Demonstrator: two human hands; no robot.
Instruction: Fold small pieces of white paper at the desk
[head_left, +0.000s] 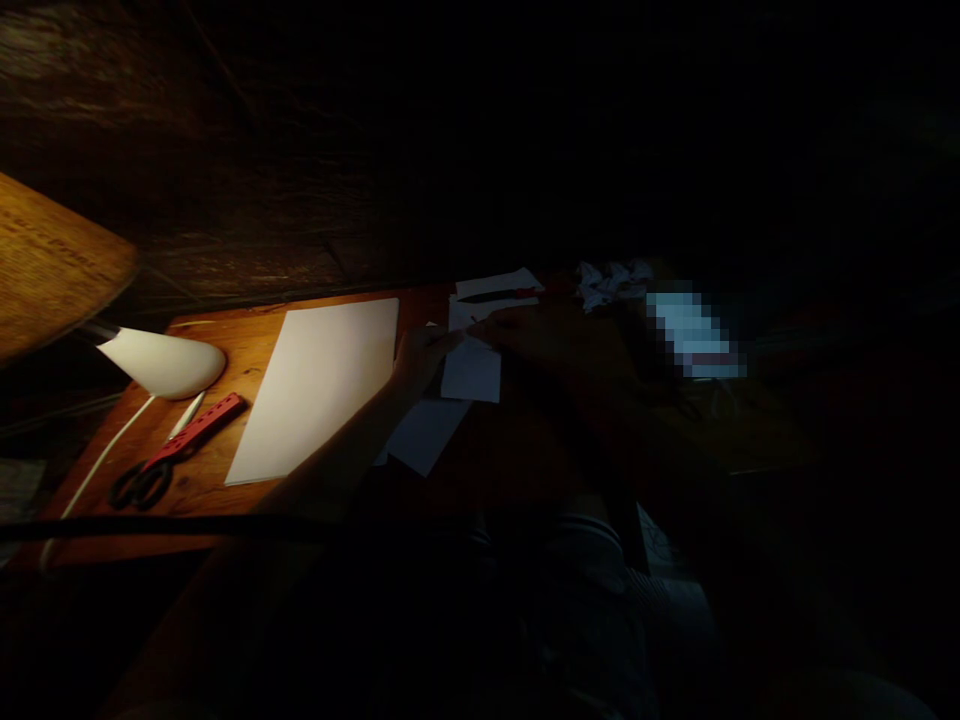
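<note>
A small sheet of white paper [472, 372] is held up between my two hands over the table. My left hand [421, 355] pinches its left edge, with thumb and fingers closed. In deep shadow, my right hand [521, 335] meets the paper's upper right side, and its fingers look closed on it. Another piece of paper [427, 435] lies just below, nearer to me. Beyond the hands, a dark long tool with a red end [499, 295], perhaps a cutter, rests on more white paper [495, 280].
On the left are a white lamp base [169, 365] with a cord, red-marked scissors with black handles [176, 450] and a white pen [186, 415]. A stack of blank paper [322, 390] lies beside my left arm. Crumpled paper [607, 283] and a blurred bright screen [694, 335] are to the right.
</note>
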